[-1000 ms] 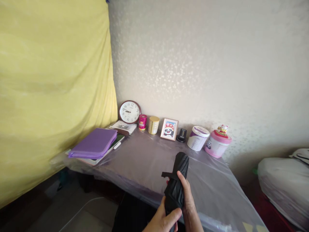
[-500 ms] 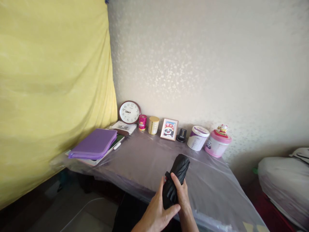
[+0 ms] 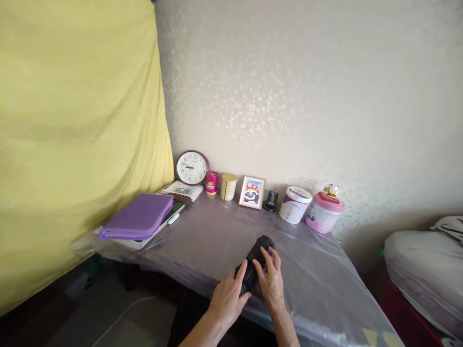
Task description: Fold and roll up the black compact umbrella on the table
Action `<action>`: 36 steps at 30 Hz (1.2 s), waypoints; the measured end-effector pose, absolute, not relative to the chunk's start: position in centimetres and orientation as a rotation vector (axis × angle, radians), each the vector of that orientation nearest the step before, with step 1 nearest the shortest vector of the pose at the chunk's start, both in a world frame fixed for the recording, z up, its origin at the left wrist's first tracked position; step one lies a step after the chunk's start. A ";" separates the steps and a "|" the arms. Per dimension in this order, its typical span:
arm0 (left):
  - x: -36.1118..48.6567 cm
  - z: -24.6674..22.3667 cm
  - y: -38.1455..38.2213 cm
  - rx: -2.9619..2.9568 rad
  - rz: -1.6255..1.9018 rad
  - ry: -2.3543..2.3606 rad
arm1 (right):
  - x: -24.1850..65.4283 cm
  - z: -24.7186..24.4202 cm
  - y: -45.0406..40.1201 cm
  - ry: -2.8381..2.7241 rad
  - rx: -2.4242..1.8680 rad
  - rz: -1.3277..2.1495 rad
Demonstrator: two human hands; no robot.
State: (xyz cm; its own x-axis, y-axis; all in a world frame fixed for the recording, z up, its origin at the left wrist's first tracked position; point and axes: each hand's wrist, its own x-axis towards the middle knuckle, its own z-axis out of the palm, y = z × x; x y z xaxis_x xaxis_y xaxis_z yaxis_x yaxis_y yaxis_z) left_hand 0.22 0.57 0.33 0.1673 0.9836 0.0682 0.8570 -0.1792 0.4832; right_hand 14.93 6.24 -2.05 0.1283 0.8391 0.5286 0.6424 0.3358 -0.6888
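At far left, a yellow curtain (image 3: 83, 120) hangs beside the table (image 3: 202, 246). A purple folder (image 3: 137, 216) lies flat on the tabletop, on top of other flat items. Next, a round wall clock (image 3: 192, 167) stands against the wall, followed by a pink tin (image 3: 211, 183) and a yellow-lidded can (image 3: 228, 188), both upright.

The left hand (image 3: 227, 296) is closed around the lower end of the black folded umbrella (image 3: 254, 253), thumb and index finger on opposite sides. The umbrella is tilted, between both hands, over the near part of the table; contact with the tabletop cannot be confirmed. Behind it stands a framed panda picture (image 3: 252, 193). The right hand (image 3: 271, 284) has bent, slightly spread fingers touching the umbrella's upper part; whether they pinch anything cannot be told.

Further right are a small black device (image 3: 270, 201), a white-and-purple tub (image 3: 295, 206) and a pink-lidded tub (image 3: 323, 214) bearing a cat figurine (image 3: 331, 191).
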 end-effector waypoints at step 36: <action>0.7 0.6 0.3 2.270 0.282 1.809 | 14.4 1.8 7.4 -1.789 -1.301 0.730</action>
State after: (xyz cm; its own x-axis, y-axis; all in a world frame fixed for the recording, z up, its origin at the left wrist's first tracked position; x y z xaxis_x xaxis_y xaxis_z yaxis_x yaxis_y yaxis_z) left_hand 0.72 0.35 0.56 0.2215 0.9751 0.0103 0.9320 -0.2148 0.2921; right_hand 14.41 7.44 1.85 -0.1613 0.9516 0.2616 0.4968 0.3074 -0.8116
